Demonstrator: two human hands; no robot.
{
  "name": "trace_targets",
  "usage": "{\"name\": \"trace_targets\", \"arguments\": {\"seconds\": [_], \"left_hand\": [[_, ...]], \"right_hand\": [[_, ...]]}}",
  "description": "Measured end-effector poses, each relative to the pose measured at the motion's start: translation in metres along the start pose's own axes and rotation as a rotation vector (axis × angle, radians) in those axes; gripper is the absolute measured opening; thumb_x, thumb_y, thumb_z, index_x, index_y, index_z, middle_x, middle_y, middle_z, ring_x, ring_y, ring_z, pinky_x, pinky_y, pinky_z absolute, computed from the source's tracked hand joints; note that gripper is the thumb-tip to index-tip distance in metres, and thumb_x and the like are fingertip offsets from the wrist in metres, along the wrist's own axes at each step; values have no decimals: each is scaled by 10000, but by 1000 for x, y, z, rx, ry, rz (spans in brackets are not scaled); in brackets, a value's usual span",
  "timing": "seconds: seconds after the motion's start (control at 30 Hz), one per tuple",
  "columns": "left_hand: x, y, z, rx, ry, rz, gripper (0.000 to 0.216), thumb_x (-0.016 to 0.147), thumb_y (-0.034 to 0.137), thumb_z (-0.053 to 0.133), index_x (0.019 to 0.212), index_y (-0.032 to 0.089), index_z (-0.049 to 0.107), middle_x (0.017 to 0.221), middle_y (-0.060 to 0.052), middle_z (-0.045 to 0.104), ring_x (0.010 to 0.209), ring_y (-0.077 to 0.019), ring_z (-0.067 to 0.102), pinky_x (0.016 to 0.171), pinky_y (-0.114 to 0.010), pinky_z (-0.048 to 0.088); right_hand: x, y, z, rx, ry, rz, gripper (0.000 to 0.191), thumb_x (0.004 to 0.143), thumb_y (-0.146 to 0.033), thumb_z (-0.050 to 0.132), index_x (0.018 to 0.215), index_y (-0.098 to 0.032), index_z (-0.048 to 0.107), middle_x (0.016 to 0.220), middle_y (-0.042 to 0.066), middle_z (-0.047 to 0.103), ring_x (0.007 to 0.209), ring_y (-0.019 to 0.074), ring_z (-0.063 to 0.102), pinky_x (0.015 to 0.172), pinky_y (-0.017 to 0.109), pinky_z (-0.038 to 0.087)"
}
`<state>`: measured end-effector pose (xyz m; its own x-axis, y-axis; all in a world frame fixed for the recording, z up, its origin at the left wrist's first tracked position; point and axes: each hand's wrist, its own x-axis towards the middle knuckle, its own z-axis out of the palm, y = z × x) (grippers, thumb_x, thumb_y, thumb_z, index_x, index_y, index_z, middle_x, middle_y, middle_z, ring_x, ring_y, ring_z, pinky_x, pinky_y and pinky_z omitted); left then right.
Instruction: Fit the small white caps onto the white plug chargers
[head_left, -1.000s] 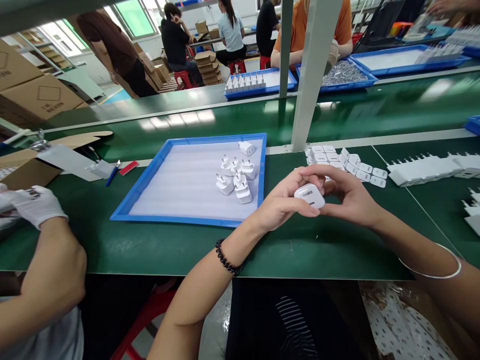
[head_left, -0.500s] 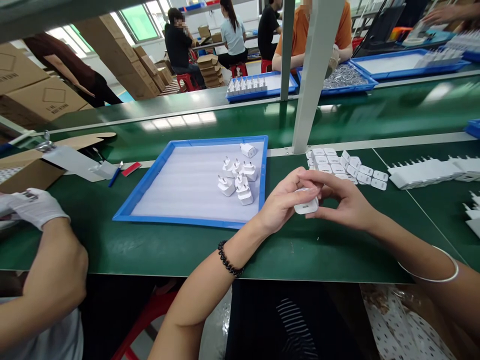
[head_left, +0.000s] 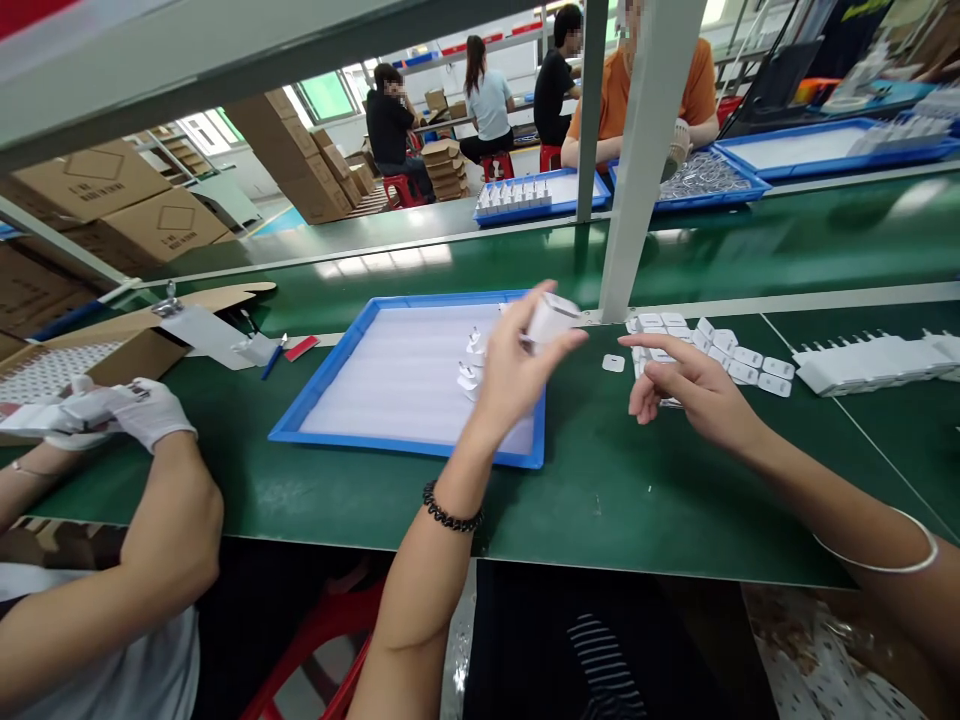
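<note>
My left hand grips a white plug charger between thumb and fingers, raised over the right rim of a blue tray. The charger's end with a small slot faces up. Behind my left hand, a few white chargers with pins stand on the tray's white lining, partly hidden. My right hand holds nothing; its index finger points left and the other fingers are loosely bent. Just beyond it lies a cluster of small white slotted end caps, and a single cap sits apart to the left.
A row of white chargers stands at the right. A grey post rises behind the caps. At left, a co-worker's gloved hand works beside a cardboard box, a blue pen and a red piece. Other people sit across the line.
My hands have parted. The left carries the charger up and left to the tray's edge, while the right has let go and stays near the caps. The view has shifted slightly.
</note>
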<state>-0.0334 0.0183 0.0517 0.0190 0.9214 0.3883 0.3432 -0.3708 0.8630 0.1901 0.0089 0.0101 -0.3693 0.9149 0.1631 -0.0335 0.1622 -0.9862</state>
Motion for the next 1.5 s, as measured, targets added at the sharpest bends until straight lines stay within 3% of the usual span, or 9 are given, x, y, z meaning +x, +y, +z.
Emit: {"name": "trace_targets", "arguments": {"seconds": [0.1, 0.2, 0.53, 0.7, 0.8, 0.93, 1.1, 1.27, 1.5], "left_hand": [[17, -14, -47, 753, 287, -134, 493, 827, 253, 674, 1314, 206, 607, 1281, -141, 610, 1186, -314, 573, 1009, -408, 429], [25, -32, -82, 1071, 233, -443, 490, 818, 244, 665, 1298, 155, 621, 1243, -172, 649, 1204, -353, 584, 1006, -442, 454], [31, -43, -85, 968, -143, -624, 612, 824, 311, 600, 1414, 196, 485, 1228, -132, 690, 1130, -323, 655, 844, -372, 533], [35, -40, -77, 909, -99, -636, 548, 931, 402, 442, 1430, 177, 472, 1235, -167, 689, 1130, -344, 657, 882, -429, 525], [37, -38, -71, 891, -36, -549, 545, 948, 416, 403, 1407, 137, 496, 1272, -197, 657, 1189, -368, 613, 958, -481, 497], [34, -33, -56, 993, 180, -231, 544, 916, 355, 455, 1375, 71, 523, 1373, -254, 548, 1318, -445, 450, 1054, -573, 398], [24, -27, -20, 859, 218, 172, 374, 907, 273, 477, 1222, 126, 616, 1272, -193, 586, 1243, -363, 469, 1059, -544, 378], [3, -21, 22, 708, -72, 431, 299, 941, 243, 455, 1173, 162, 627, 1251, -147, 604, 1230, -316, 464, 1059, -493, 373], [-31, -16, 58, 411, -543, 631, 764, 855, 553, 637, 1474, 202, 360, 1460, -160, 499, 1377, -330, 397, 1146, -501, 312]], "right_hand": [[3, 1, -1, -19, 44, 28, 431, 901, -449, 657, 1243, -196, 589, 633, -7, 701, 543, 146, 639, 558, 273, 528], [6, 0, -1, -42, 59, 26, 408, 868, -425, 696, 1188, -187, 612, 630, -8, 691, 549, 141, 626, 568, 272, 526], [13, 1, -11, -141, 146, -58, 304, 889, -357, 631, 1139, -186, 612, 681, -13, 649, 580, 138, 602, 590, 286, 497], [22, -6, -22, -333, 272, -156, 272, 893, -298, 561, 1135, -186, 616, 717, 1, 651, 600, 155, 606, 615, 302, 494], [9, -22, -42, -739, 418, -87, 244, 884, -270, 548, 1094, -195, 646, 896, 58, 715, 780, 207, 665, 736, 336, 506], [-52, -38, -82, -1305, 579, 418, 415, 877, -341, 583, 1242, -144, 579, 1249, 222, 642, 1118, 390, 627, 822, 453, 494], [-133, -24, -128, -1391, 737, 908, 435, 911, -443, 487, 1062, -59, 625, 972, 393, 648, 913, 506, 682, 655, 531, 454], [-155, -6, -128, -1422, 729, 829, 355, 912, -508, 453, 672, -251, 504, 731, 207, 609, 752, 437, 675, 551, 458, 411], [-95, -44, -34, -1078, 333, 425, 447, 811, -674, 573, 738, -236, 518, 696, 48, 641, 624, 238, 589, 556, 338, 399]]}}
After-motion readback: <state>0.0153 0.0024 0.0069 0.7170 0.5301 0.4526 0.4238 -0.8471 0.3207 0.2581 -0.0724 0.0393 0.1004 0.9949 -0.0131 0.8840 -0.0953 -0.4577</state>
